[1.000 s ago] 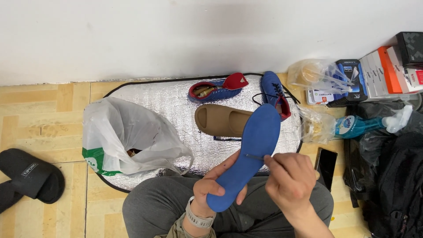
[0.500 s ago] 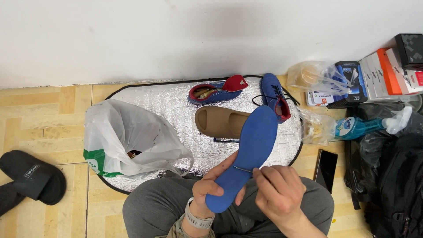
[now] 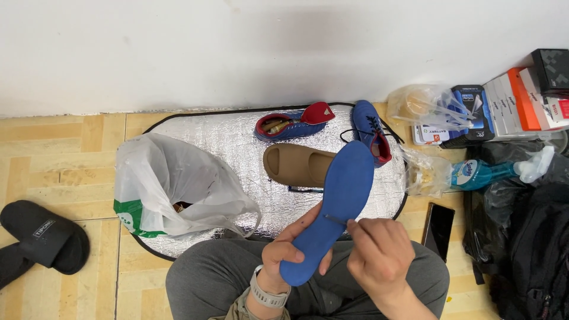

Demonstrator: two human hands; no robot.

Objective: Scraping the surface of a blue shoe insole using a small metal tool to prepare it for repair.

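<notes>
I sit cross-legged on the tiled floor, and low in the middle of the frame my left hand [image 3: 288, 252] is wrapped around the heel end of a blue insole [image 3: 335, 201], thumb across its face, fingers behind it. The insole slants up and to the right from my lap, its toe end over the silver mat [image 3: 225, 133]. My right hand [image 3: 379, 258] sits just right of the insole with thumb and forefinger pinched together on something thin and dark, a needle [image 3: 335, 220] I think, though it is too small to be sure; its tip lies against the insole's blue face near the middle. So both hands are closed, each clamped on its own thing, and they are close together with the insole between them.

On the mat behind the insole lies a tan slip-on shoe [image 3: 296, 165], and above it, toward the wall, a blue shoe with a red tongue [image 3: 290, 123] on its side. A second blue shoe [image 3: 368, 127] with loose dark laces stands just to the right of that. At the left edge of the mat slumps a white plastic bag [image 3: 172, 184]. A black slide sandal [image 3: 44, 234] lies at the lower left of the frame. At the right, a black phone [image 3: 438, 224] lies on the tiles near my knee, with a blue spray bottle [image 3: 492, 172] above it and stacked boxes [image 3: 515, 101] in the upper right corner.
</notes>
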